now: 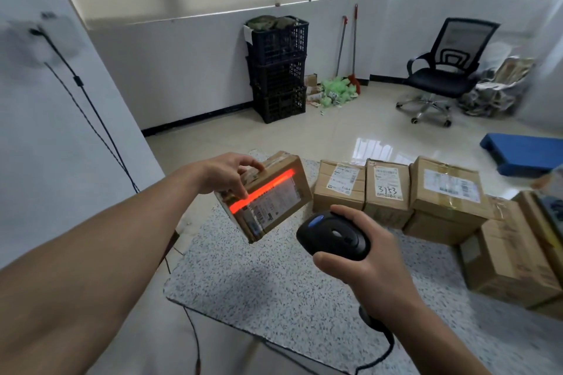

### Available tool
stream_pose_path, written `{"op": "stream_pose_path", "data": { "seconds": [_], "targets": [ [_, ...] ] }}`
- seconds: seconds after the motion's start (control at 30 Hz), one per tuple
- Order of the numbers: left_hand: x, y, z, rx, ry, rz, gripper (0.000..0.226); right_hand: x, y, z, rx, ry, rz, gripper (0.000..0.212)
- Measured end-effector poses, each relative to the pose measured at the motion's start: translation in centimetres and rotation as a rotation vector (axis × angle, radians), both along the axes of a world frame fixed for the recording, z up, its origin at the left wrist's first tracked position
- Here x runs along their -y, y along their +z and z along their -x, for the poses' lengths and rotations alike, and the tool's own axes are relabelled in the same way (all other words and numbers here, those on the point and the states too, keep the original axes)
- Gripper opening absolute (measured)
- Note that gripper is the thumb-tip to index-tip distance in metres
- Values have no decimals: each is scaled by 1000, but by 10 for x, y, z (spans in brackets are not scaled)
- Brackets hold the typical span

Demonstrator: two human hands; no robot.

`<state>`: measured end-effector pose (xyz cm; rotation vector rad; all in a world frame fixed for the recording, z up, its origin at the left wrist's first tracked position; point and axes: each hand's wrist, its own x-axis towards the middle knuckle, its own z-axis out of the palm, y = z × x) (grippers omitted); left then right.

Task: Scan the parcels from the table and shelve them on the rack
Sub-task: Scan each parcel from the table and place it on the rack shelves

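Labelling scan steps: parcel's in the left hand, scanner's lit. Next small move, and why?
Probably dip the scanner in the right hand slightly, so the red line drops onto the barcode. The line runs along the label's upper edge on the parcel, which the left hand holds tilted. It seems to sit above the bars, so the scan may not read.

Three black crates (278, 70) stand stacked against the wall far beyond the fingers (239, 187) of the left hand (227, 172), with green packaging (335, 91) strewn on the floor beside them. Far beyond the right hand (374, 265) sits a black office chair (441, 70), and a blue pallet (524, 155) lies nearer, rightward.
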<state>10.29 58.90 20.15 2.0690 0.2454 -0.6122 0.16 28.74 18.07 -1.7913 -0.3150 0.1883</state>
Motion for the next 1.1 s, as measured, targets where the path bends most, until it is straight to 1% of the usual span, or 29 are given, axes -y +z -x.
{"op": "stream_pose_path", "data": {
  "seconds": [0.13,0.3,0.57,0.87,0.97,1.0,1.1],
  "targets": [
    [-3,7,4,31,1,-17,68,4,8,7,22,-1,12,63],
    [-8,11,9,51,0,-18,69,8,17,17,42,-7,17,66],
    [-15,16,22,65,18,8,69,18,28,36,62,-2,29,67],
    [-9,37,55,91,81,-13,71,31,35,48,120,44,38,70],
    [-1,41,71,125,122,0,73,39,37,50,122,59,11,69],
    [4,42,78,143,151,13,73,42,38,51,115,60,-12,71],
    [23,42,101,214,234,22,81,50,36,53,53,56,-101,86]
  ]
}}
